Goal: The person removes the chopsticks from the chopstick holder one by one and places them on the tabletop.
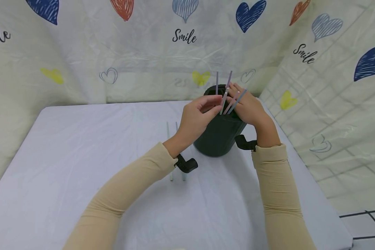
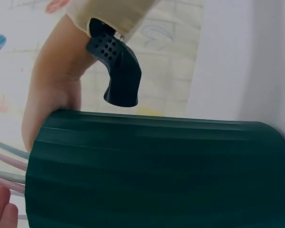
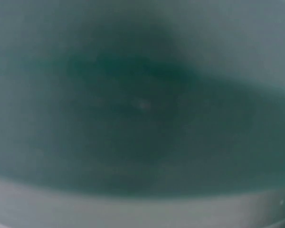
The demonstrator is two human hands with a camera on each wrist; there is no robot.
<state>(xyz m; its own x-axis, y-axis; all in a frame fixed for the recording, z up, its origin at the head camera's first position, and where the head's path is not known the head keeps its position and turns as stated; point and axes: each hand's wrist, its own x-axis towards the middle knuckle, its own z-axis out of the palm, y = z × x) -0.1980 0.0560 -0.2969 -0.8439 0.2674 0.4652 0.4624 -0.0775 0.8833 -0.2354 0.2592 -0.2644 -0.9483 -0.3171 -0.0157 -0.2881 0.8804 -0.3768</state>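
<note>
In the head view a dark green ribbed bin point(image 1: 217, 135) stands upright on the table, with several thin pastel straws point(image 1: 234, 101) sticking out of its mouth. My left hand point(image 1: 200, 113) is at the near left of the opening, thumb and fingers apart, fingertips close beside a whitish straw point(image 1: 224, 100). My right hand point(image 1: 248, 107) lies over the right rim, its fingers reaching behind the straws. The left wrist view shows the bin's side point(image 2: 156, 166) and my left fingertips point(image 2: 1, 206) near the straws. Only blurred green fills the right wrist view.
Two straws point(image 1: 171, 178) lie side by side on the white-covered table point(image 1: 90, 156), partly hidden under my left forearm. A curtain point(image 1: 150, 52) printed with hearts hangs behind the table and along its right side. A black wrist mount point(image 1: 186, 164) projects from my left sleeve.
</note>
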